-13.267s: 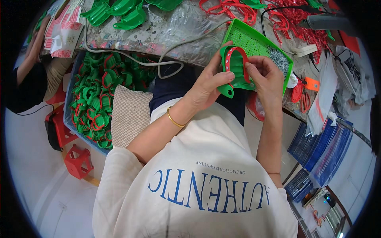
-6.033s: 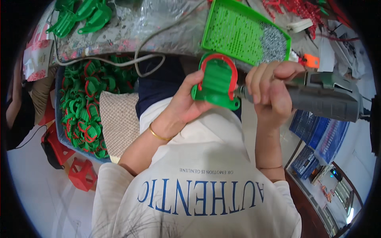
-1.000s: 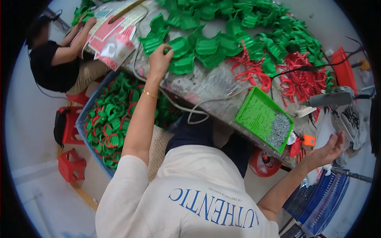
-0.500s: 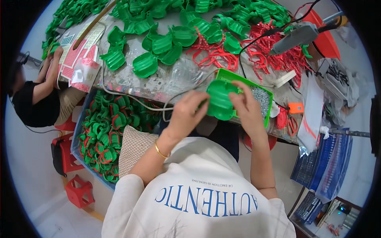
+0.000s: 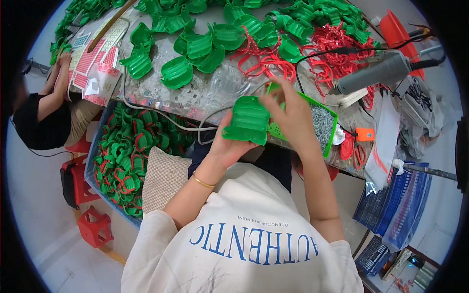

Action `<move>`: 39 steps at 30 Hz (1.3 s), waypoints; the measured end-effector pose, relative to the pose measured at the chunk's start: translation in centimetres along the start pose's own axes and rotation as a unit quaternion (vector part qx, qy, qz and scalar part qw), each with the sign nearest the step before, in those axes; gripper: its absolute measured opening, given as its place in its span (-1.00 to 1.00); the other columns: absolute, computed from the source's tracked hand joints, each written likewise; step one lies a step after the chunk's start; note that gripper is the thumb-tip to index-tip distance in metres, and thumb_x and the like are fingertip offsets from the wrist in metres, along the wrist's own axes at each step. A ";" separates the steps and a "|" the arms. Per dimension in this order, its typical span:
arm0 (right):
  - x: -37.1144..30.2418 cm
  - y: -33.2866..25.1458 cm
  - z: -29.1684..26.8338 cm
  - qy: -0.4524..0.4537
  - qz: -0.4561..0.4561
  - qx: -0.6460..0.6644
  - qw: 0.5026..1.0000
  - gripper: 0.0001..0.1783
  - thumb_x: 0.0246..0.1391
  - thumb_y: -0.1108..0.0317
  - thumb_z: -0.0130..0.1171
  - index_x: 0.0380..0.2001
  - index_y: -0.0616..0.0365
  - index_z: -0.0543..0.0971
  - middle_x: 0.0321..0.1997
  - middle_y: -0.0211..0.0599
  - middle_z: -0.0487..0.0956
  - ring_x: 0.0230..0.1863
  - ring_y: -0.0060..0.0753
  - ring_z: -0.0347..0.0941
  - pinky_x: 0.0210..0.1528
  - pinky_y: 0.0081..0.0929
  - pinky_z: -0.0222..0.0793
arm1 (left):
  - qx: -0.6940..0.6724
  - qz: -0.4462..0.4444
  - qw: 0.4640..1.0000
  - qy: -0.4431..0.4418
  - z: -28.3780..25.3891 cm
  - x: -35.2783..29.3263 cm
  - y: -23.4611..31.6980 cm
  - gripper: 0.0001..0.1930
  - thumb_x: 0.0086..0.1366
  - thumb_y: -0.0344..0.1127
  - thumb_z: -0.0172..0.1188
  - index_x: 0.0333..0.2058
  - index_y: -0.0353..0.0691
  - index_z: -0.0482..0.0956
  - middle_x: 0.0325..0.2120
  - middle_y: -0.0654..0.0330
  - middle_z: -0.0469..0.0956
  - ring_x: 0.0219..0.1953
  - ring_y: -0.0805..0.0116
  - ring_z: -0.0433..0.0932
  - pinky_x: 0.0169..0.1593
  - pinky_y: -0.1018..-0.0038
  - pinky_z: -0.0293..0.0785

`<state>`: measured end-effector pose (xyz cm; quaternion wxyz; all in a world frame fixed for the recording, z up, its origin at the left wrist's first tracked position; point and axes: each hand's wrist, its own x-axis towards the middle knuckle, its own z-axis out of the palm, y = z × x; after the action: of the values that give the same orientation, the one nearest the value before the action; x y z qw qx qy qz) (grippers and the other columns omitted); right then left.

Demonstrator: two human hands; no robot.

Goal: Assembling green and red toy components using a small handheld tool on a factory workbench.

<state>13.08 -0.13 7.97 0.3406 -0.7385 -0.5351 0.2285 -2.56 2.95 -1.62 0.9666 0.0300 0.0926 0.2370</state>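
A ribbed green plastic shell [image 5: 248,119] rests in my left hand [image 5: 228,149], whose fingers wrap under its lower left edge. My right hand [image 5: 293,117] is beside the shell's right edge, over a bright green tray [image 5: 333,134]; its fingers look apart but slightly blurred, and I see nothing held in them. Many small grey metal pieces [image 5: 322,124] fill the tray's right part. A grey powered hand tool [image 5: 373,73] with a black cable hangs to the right. More green shells [image 5: 177,72] lie on the worktable [image 5: 159,100] beyond my hands.
Red straps [image 5: 334,53] are heaped at the back right. Scissors [image 5: 359,157] and an orange box [image 5: 364,134] lie near the right edge. A blue bin [image 5: 100,188] of red-edged green pieces stands at left. A co-worker [image 5: 41,117] sits far left. A grey cable [image 5: 161,117] crosses the table edge.
The shell has moved left and turned its ribbed face into view. My left hand has gone under it. My right hand has come off the shell. The grey tool has shifted.
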 end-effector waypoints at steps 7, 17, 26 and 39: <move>14.4 5.7 4.7 0.203 -0.100 -0.124 0.966 -0.47 -0.04 0.04 0.23 -0.04 0.09 0.48 -0.22 -0.21 0.56 -0.27 -0.29 0.54 -0.24 -0.37 0.42 | -0.008 0.024 1.000 0.015 -1.1 0.4 -0.1 -0.39 0.31 0.17 -0.12 0.18 -0.12 0.24 0.15 0.06 0.30 0.17 0.08 0.29 0.03 0.28 0.36; 11.8 6.7 6.1 0.120 -0.121 -0.121 0.978 -0.73 0.02 0.27 0.16 -0.17 0.03 0.55 -0.32 -0.26 0.57 -0.29 -0.26 0.53 -0.24 -0.37 0.43 | -0.050 0.033 0.998 0.007 -3.6 -0.5 0.6 -0.43 0.31 0.16 -0.10 0.19 -0.02 0.24 0.12 0.15 0.34 0.14 0.15 0.33 0.16 0.17 0.26; 8.9 4.4 3.7 0.169 -0.134 -0.055 0.975 -0.71 0.02 0.32 0.20 -0.16 0.15 0.58 -0.34 -0.26 0.59 -0.39 -0.48 0.52 -0.29 -0.54 0.42 | -0.027 0.048 0.997 0.048 -4.1 -0.2 0.6 -0.44 0.27 0.14 0.00 0.13 -0.05 0.31 0.08 0.15 0.39 0.10 0.23 0.36 0.15 0.17 0.27; 7.4 1.7 7.5 0.000 -0.140 -0.088 0.986 -0.71 -0.03 0.15 0.18 -0.25 0.05 0.59 -0.35 -0.28 0.59 -0.29 -0.15 0.53 -0.24 -0.21 0.41 | -0.014 0.044 0.997 0.059 -5.0 -1.6 0.3 -0.42 0.26 0.17 -0.01 0.14 -0.05 0.30 0.11 0.10 0.35 0.09 0.14 0.35 0.08 0.19 0.30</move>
<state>11.29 8.52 1.93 0.3024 -0.6834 -0.6515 0.1305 -5.03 2.59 -6.20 0.9485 0.0062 0.1445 0.2818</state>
